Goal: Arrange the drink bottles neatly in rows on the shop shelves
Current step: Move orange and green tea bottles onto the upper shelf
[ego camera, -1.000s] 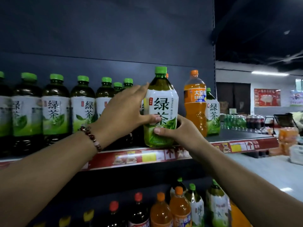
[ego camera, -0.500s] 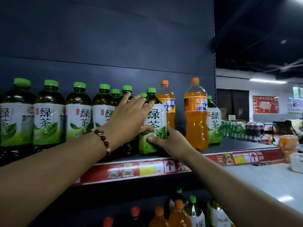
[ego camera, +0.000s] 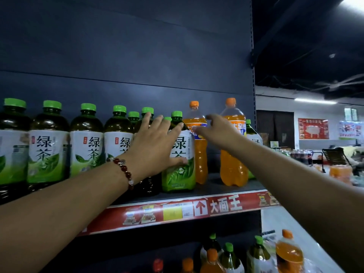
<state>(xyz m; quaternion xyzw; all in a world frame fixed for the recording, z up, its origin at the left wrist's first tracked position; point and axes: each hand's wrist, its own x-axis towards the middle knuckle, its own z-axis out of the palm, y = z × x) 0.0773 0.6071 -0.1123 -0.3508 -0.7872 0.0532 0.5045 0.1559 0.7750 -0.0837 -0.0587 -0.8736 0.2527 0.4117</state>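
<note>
Head view, the only one. Landmark: the dark green-capped plastic tea bottle with the white-and-green label [ego camera: 180, 154], standing upright near the front edge of the dark upper shelf with the red price strip [ego camera: 226, 206].

Your left hand [ego camera: 155, 148], the one with the red bead bracelet [ego camera: 124, 170] at the wrist, lies flat against the landmark's left face. Fingers are spread and straight over its shoulder, the thumb runs across the lower label; that is a press, not a clasp. Your right hand [ego camera: 214, 131] hangs in the air just right of the landmark's neck, fingers loosely curled, gripping nothing. It sits in front of the rear clear orange-soda bottle with the orange cap [ego camera: 198, 154]; I cannot tell whether a fingertip touches it.

Left of the landmark runs the row of matching green-capped tea bottles [ego camera: 84, 142], labels forward, more caps showing behind them. Right of the landmark, past the rear soda, a second orange-soda bottle [ego camera: 233, 158] stands further forward, and a lone tea bottle [ego camera: 254, 138] peeks out behind that one. Below the landmark, the lower shelf holds mixed bottles, too dim to sort.

Step in hand, as I judge it: seating the landmark at the end of the tea row. Next, you would likely nudge it flush and label-forward, then reach right for a soda; grip its body low, since tall bottles tip easily.
</note>
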